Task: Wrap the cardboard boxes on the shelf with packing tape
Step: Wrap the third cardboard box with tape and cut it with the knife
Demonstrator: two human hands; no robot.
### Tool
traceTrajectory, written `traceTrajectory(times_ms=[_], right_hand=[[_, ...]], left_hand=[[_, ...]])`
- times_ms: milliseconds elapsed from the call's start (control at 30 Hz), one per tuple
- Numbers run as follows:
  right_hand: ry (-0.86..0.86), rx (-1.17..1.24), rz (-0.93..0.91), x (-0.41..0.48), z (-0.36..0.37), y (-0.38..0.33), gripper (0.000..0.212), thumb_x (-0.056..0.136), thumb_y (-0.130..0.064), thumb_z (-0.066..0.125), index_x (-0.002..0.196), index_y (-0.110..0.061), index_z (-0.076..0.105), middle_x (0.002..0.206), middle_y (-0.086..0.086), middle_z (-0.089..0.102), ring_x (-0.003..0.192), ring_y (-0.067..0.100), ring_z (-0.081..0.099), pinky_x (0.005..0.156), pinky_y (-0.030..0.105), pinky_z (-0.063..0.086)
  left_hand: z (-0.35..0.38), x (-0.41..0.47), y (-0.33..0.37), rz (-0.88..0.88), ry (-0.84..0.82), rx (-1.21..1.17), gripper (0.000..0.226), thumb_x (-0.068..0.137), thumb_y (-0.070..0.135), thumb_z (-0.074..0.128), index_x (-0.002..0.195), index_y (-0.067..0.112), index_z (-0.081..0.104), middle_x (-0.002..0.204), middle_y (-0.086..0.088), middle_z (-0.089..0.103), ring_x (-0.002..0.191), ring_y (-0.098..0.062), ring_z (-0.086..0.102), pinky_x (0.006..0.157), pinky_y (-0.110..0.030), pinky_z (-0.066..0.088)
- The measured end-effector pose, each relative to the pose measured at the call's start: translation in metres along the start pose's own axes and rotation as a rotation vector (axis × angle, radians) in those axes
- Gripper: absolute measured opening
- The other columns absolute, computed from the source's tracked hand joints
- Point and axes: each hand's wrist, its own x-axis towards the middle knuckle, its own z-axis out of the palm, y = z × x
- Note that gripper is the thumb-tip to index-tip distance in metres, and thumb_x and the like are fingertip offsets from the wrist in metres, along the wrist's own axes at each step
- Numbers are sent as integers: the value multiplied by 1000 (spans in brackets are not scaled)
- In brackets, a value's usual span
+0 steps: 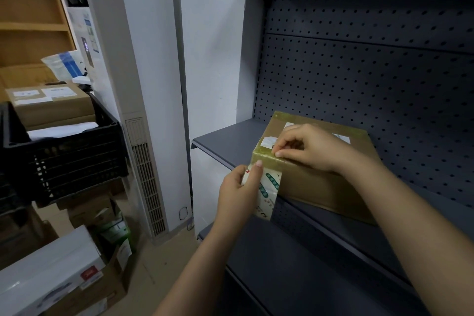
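Note:
A brown cardboard box (pixel 331 187) with white labels lies on the dark grey shelf (pixel 225 141), its near corner jutting past the shelf's front edge. My left hand (pixel 238 190) grips a roll of printed packing tape (pixel 269 191) just below that corner, index finger up against the box edge. My right hand (pixel 310 147) rests on top of the box, with curled fingers and thumb pressing a tape strip down at the front top edge. Glossy tape runs along the box's edges.
A perforated back panel (pixel 372 79) closes the shelf behind the box. A lower shelf (pixel 295 264) sits beneath. A white column unit (pixel 143 110) stands left of the shelf. Further left are a black crate (pixel 64 151) holding boxes, and stacked cartons (pixel 77 277) on the floor.

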Motion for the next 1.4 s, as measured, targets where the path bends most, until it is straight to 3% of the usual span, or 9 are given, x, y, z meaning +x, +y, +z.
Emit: traceTrajectory(times_ms=[233,433,567,733,800,867,1067,1233,1400], right_hand=[[-13,-32,-50,-19,5,7,22,94,-18,63,111,-27,74,110,-20,60,106,-3,55,94,16,44],[285,201,120,-18,21,3,23,87,-6,61,85,-25,73,92,-12,70,88,5,63,83,26,53],[331,200,90,-8,34,-6,12,92,-20,64,98,-26,73,98,-18,68,92,-6,58,75,6,44],[291,132,68,-3,41,-6,15,90,-26,69,102,-22,77,108,-15,71,104,-4,59,88,10,43],[299,126,64,-3,42,-4,15,89,-26,70,102,-23,77,107,-17,70,104,-6,58,86,5,39],[306,122,53,-3,43,-4,14,88,-25,71,101,-23,77,106,-17,71,103,-6,59,86,4,39],[305,138,23,-5,43,-3,13,87,-24,72,99,-23,77,105,-14,72,105,-6,60,94,15,46],[365,164,42,-5,48,-6,18,80,-31,79,95,-21,79,102,-13,73,99,-7,60,93,16,49],[438,4,-29,-6,60,-7,14,84,-28,75,90,-15,78,99,-6,74,99,7,63,89,33,53]], left_hand=[[1,-1,1,-26,0,-18,41,97,43,55,98,4,66,86,-10,73,76,-23,70,64,-31,53],[0,-2,1,-15,-3,-48,47,97,47,52,97,3,67,84,-8,74,77,-22,72,68,-35,56],[-6,-7,-4,39,-54,-97,37,100,35,50,99,2,66,82,-4,73,73,-15,69,62,-24,53],[-7,-7,-12,102,-52,-31,27,98,34,54,97,12,69,84,-3,73,76,-15,71,63,-26,56],[-5,-5,-10,76,-19,-11,27,97,37,56,95,14,69,84,-4,74,77,-17,72,67,-33,60],[-2,-5,-8,50,28,4,27,97,37,57,88,14,68,77,-2,73,71,-14,71,62,-30,59],[4,-12,-28,-42,102,160,40,96,42,57,71,11,64,58,1,61,49,-5,58,45,-22,44],[2,-13,-28,-34,123,142,37,93,46,59,84,12,66,71,-4,69,59,-13,66,55,-35,56],[1,-17,-24,10,141,106,26,95,47,54,102,22,49,82,1,70,64,-5,68,49,-19,50]])
